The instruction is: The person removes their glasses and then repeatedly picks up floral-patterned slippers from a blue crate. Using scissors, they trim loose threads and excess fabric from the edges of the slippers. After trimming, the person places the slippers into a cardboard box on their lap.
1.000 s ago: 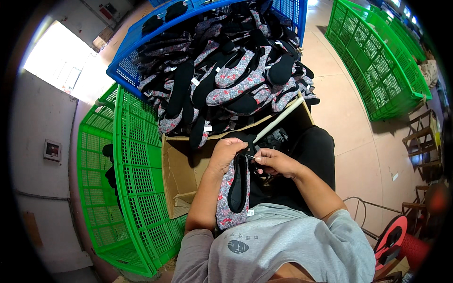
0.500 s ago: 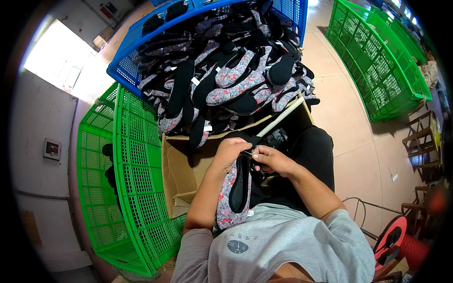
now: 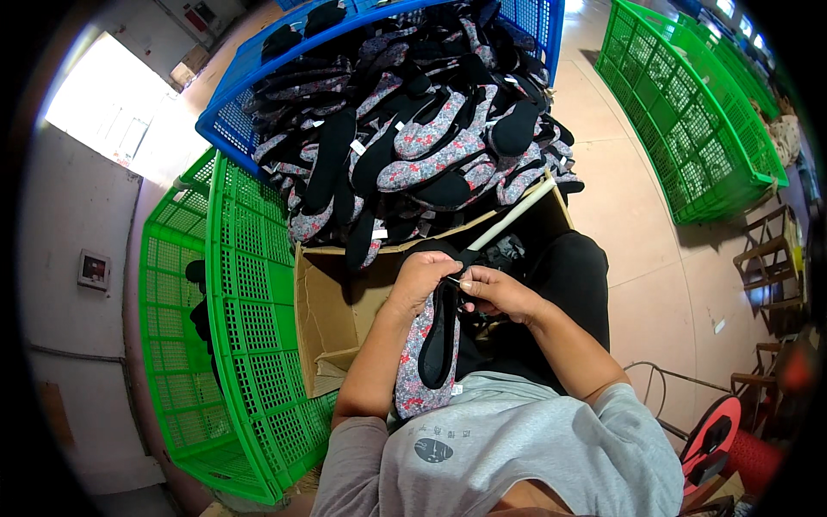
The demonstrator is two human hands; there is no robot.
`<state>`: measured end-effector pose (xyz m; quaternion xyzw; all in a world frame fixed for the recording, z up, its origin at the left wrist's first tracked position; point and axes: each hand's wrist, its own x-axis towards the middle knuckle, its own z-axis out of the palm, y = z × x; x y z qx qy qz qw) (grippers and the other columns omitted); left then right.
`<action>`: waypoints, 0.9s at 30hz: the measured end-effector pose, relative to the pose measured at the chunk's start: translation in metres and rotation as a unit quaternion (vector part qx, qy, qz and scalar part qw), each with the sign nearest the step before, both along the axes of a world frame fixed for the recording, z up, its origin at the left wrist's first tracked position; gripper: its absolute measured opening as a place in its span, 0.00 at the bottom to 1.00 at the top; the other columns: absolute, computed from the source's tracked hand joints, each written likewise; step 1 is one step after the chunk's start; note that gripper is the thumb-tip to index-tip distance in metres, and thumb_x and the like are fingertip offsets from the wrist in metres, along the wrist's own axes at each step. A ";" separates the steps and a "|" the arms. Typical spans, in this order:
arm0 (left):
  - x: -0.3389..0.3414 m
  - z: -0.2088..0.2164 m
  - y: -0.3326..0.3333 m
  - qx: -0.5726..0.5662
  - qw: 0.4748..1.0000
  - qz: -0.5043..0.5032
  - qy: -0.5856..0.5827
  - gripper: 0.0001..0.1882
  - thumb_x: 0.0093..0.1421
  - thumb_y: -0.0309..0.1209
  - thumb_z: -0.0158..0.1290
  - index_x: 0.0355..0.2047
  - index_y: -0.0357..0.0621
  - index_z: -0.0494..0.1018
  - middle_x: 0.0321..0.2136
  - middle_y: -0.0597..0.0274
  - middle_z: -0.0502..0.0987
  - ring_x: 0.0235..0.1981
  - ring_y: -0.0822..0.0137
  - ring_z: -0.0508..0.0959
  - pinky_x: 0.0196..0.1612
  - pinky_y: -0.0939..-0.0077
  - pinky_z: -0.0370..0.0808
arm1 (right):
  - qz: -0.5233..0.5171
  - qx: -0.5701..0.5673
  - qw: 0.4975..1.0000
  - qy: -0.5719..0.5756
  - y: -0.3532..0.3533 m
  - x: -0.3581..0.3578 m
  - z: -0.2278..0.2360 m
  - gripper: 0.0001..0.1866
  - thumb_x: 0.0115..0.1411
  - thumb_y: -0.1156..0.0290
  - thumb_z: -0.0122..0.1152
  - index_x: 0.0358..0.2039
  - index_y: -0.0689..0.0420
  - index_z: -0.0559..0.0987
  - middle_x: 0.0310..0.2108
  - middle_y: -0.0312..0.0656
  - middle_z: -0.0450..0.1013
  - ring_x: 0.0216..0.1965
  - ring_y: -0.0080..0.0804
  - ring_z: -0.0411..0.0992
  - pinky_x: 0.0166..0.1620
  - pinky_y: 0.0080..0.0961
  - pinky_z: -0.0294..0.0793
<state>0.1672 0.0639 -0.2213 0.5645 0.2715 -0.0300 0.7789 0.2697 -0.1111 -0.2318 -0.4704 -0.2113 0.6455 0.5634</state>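
Note:
My left hand [image 3: 422, 277] is closed on one end of a grey floral slipper [image 3: 413, 366] with a black lining, which hangs down against my grey shirt. Its elongated opening faces up, and a small white tag sticks out at the lower end. Close beside it, my right hand [image 3: 498, 293] is pinched shut at the slipper's black end. Something thin and shiny shows between the two hands; its kind is too small to tell. A pale pole [image 3: 514, 212] slants from the cardboard box's far corner down to the black end at my fingers.
The open cardboard box [image 3: 326, 297] stands before me. Beyond it, a blue crate [image 3: 226, 112] overflows with similar floral slippers [image 3: 431, 168]. Green crates stand at left [image 3: 250, 345] and far right [image 3: 668, 112]. A red round-fronted device [image 3: 713, 439] and wooden stools [image 3: 769, 258] are at right.

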 end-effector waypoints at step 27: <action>0.000 -0.001 0.000 -0.003 1.000 -0.009 -0.001 0.07 0.59 0.29 0.57 0.28 0.37 0.76 0.24 0.61 0.79 0.22 0.74 0.77 0.28 0.82 0.75 | -0.024 -0.018 0.999 0.014 0.002 -0.004 0.001 0.10 0.68 0.59 0.54 0.34 0.50 0.69 0.23 0.32 0.70 0.15 0.11 0.51 0.17 0.12 0.44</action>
